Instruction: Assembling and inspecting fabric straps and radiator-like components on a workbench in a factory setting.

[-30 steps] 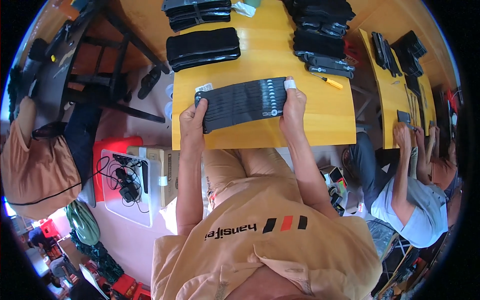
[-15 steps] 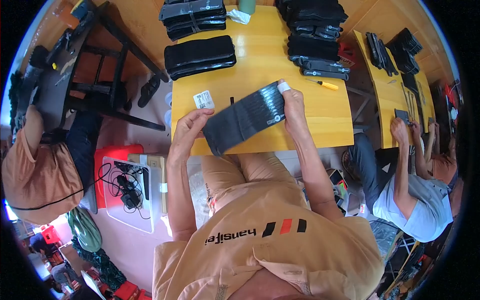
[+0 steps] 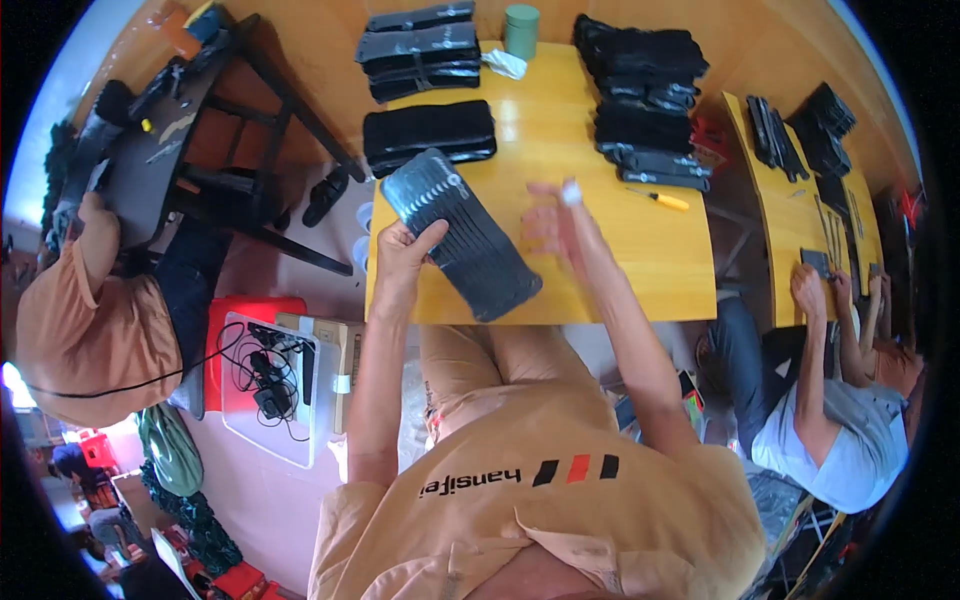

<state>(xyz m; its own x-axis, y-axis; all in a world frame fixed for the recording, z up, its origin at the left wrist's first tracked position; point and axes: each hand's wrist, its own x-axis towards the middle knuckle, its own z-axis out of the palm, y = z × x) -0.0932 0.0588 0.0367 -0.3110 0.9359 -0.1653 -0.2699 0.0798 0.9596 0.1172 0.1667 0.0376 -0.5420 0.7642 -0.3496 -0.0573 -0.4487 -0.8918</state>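
My left hand (image 3: 405, 262) grips a flat black ribbed piece (image 3: 470, 240) near its upper left end, thumb on top. The piece slants down to the right above the near part of the yellow table (image 3: 640, 270). A shiny stretch and a row of small pale marks show at its upper end. To the right of it, my right hand (image 3: 560, 225) is raised with fingers apart, a little smeared by motion. It holds nothing, and a white wrap (image 3: 572, 192) covers one fingertip.
Black flat bundles are stacked at the table's back left (image 3: 425, 130) and right (image 3: 650, 130). A yellow-handled screwdriver (image 3: 668, 200), crumpled white tissue (image 3: 505, 64) and green canister (image 3: 521, 30) stand about. Left are a clear bin of cables (image 3: 270, 450) and a dark bench (image 3: 160, 150); people work on both sides.
My right hand has let go of the black piece and moved left and slightly down. The piece has swung round in my left hand. The white label by my left fingers no longer shows.
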